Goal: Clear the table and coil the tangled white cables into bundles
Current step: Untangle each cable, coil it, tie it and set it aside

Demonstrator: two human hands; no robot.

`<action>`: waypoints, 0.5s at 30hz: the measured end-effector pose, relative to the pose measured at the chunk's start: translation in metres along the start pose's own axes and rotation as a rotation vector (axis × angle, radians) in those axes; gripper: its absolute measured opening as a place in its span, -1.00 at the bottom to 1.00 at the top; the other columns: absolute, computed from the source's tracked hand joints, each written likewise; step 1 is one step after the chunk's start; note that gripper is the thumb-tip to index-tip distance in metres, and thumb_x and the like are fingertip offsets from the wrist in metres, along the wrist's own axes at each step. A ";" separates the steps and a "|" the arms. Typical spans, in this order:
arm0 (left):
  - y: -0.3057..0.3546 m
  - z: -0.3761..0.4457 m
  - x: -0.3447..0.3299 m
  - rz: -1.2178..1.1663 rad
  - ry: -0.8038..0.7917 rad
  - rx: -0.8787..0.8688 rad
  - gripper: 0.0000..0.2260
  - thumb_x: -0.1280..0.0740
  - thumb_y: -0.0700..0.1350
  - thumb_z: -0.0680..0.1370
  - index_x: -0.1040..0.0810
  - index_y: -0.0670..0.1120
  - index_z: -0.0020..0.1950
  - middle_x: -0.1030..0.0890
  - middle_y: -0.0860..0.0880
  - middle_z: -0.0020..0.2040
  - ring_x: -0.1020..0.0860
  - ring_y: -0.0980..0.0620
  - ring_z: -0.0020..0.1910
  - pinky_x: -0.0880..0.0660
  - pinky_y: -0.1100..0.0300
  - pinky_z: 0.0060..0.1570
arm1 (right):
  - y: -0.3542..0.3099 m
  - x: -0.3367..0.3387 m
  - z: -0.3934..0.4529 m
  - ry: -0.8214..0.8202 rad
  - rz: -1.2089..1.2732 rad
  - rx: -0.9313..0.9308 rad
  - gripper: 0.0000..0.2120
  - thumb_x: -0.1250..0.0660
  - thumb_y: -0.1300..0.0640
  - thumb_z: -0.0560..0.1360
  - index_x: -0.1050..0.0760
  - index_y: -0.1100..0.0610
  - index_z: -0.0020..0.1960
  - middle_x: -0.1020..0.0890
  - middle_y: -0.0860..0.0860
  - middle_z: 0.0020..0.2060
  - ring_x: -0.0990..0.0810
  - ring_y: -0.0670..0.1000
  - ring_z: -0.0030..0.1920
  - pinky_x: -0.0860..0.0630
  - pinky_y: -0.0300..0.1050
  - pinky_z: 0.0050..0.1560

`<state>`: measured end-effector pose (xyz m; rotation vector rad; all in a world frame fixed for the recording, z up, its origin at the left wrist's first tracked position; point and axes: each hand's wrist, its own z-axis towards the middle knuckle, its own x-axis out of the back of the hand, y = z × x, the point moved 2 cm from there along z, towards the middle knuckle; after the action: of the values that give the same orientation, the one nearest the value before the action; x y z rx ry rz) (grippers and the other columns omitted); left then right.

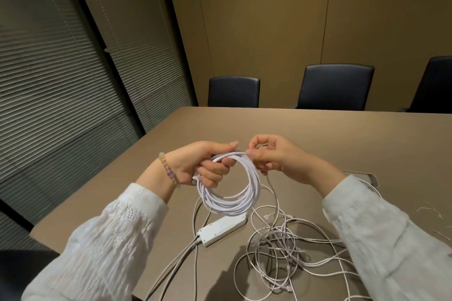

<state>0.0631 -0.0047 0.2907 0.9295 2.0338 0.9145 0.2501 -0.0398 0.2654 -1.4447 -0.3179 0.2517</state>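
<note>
A round coil of white cable (232, 199) hangs in the air above the brown table (318, 134). My left hand (208, 162) grips the coil's upper left side, fingers curled through the loop. My right hand (271, 155) pinches the cable at the coil's top right, and a loose strand trails down from it. Below lies a tangled heap of thin white cables (288, 249) spread over the table's near right part. A white power strip (221, 228) lies flat just under the coil, with grey cords leaving its left end.
Three dark chairs (335, 85) stand along the table's far edge. Blinds cover the window wall (49, 93) on the left. A small grey object (367, 176) lies on the table behind my right forearm. Thin white scraps (430, 211) lie at the right edge.
</note>
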 end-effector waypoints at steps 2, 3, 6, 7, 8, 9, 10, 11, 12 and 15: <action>0.003 -0.001 0.002 -0.110 -0.042 -0.072 -0.66 -0.24 0.09 0.56 -0.43 -0.10 -0.32 -0.18 0.10 -0.58 -0.08 0.17 -0.62 -0.18 0.37 -0.65 | 0.009 0.004 0.002 0.033 0.046 0.004 -0.85 -0.40 0.06 0.47 -0.53 0.15 -0.10 -0.52 0.07 -0.33 -0.47 -0.04 -0.36 -0.48 -0.18 -0.28; 0.005 -0.003 0.003 -0.166 -0.062 -0.112 -0.65 -0.22 0.08 0.58 -0.43 -0.11 -0.30 -0.19 0.09 -0.56 -0.11 0.17 -0.62 -0.19 0.36 -0.64 | 0.014 0.006 0.003 0.054 0.056 -0.003 -0.81 -0.38 0.03 0.48 -0.54 0.16 -0.09 -0.53 0.07 -0.31 -0.48 -0.03 -0.33 -0.50 -0.17 -0.24; 0.018 -0.012 0.010 -0.257 -0.037 -0.263 -0.63 -0.15 0.08 0.63 -0.41 -0.11 -0.29 -0.23 0.10 -0.57 -0.18 0.17 -0.64 -0.24 0.36 -0.64 | 0.031 0.006 0.006 0.131 0.090 -0.037 -0.74 -0.31 0.01 0.52 -0.55 0.22 -0.03 -0.53 0.07 -0.31 -0.52 -0.02 -0.31 -0.54 -0.04 -0.08; 0.024 -0.015 0.011 -0.262 -0.003 -0.319 -0.61 -0.13 0.08 0.64 -0.40 -0.10 -0.29 -0.27 0.10 -0.59 -0.20 0.18 -0.66 -0.24 0.36 -0.64 | 0.038 0.005 0.007 0.152 0.105 -0.048 -0.77 -0.29 0.05 0.53 -0.55 0.23 -0.05 -0.53 0.07 -0.32 -0.53 -0.01 -0.31 -0.53 0.00 -0.03; 0.029 -0.018 0.012 -0.270 0.031 -0.374 -0.60 -0.11 0.08 0.65 -0.40 -0.10 -0.30 -0.30 0.10 -0.60 -0.19 0.19 -0.66 -0.23 0.36 -0.65 | 0.045 0.002 0.008 0.168 0.122 -0.063 -0.81 -0.28 0.09 0.54 -0.55 0.22 -0.07 -0.54 0.07 -0.33 -0.54 0.00 -0.31 -0.53 0.01 0.00; 0.036 -0.021 0.013 -0.282 0.064 -0.427 -0.59 -0.09 0.09 0.66 -0.40 -0.10 -0.30 -0.30 0.09 -0.61 -0.15 0.19 -0.65 -0.22 0.37 -0.64 | 0.051 -0.001 0.009 0.181 0.140 -0.080 -0.85 -0.27 0.14 0.55 -0.56 0.20 -0.07 -0.56 0.06 -0.33 -0.57 0.01 -0.30 -0.54 0.02 0.01; 0.041 -0.024 0.014 -0.299 0.100 -0.479 -0.58 -0.08 0.09 0.66 -0.40 -0.10 -0.31 -0.29 0.10 -0.61 -0.12 0.19 -0.64 -0.21 0.37 -0.64 | 0.058 -0.004 0.009 0.190 0.158 -0.099 -0.87 -0.26 0.18 0.57 -0.57 0.18 -0.04 -0.59 0.05 -0.32 -0.59 0.00 -0.28 -0.55 0.03 0.03; 0.047 -0.026 0.015 -0.311 0.146 -0.528 -0.57 -0.07 0.09 0.67 -0.40 -0.09 -0.32 -0.27 0.10 -0.61 -0.10 0.18 -0.64 -0.20 0.37 -0.64 | 0.065 -0.008 0.010 0.197 0.167 -0.118 -0.87 -0.24 0.21 0.58 -0.57 0.17 0.00 -0.62 0.05 -0.30 -0.62 0.00 -0.26 -0.54 0.03 0.04; 0.052 -0.029 0.016 -0.316 0.200 -0.574 -0.56 -0.07 0.10 0.67 -0.39 -0.09 -0.32 -0.25 0.10 -0.62 -0.11 0.17 -0.66 -0.20 0.36 -0.63 | 0.072 -0.011 0.010 0.201 0.159 -0.136 -0.86 -0.23 0.21 0.59 -0.57 0.15 0.04 -0.65 0.03 -0.28 -0.63 -0.02 -0.23 -0.53 0.01 0.05; 0.062 -0.034 0.021 -0.292 0.384 -0.673 -0.59 -0.04 0.11 0.67 -0.34 -0.07 -0.29 -0.21 0.11 -0.61 -0.17 0.16 -0.67 -0.21 0.35 -0.60 | 0.089 -0.020 0.010 0.194 0.070 -0.194 -0.85 -0.23 0.22 0.60 -0.50 0.14 0.14 -0.68 -0.01 -0.20 -0.64 -0.03 -0.16 -0.47 -0.10 -0.01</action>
<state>0.0449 0.0325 0.3517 0.0923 1.8746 1.5522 0.2302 -0.0272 0.1767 -1.6596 -0.1361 0.1382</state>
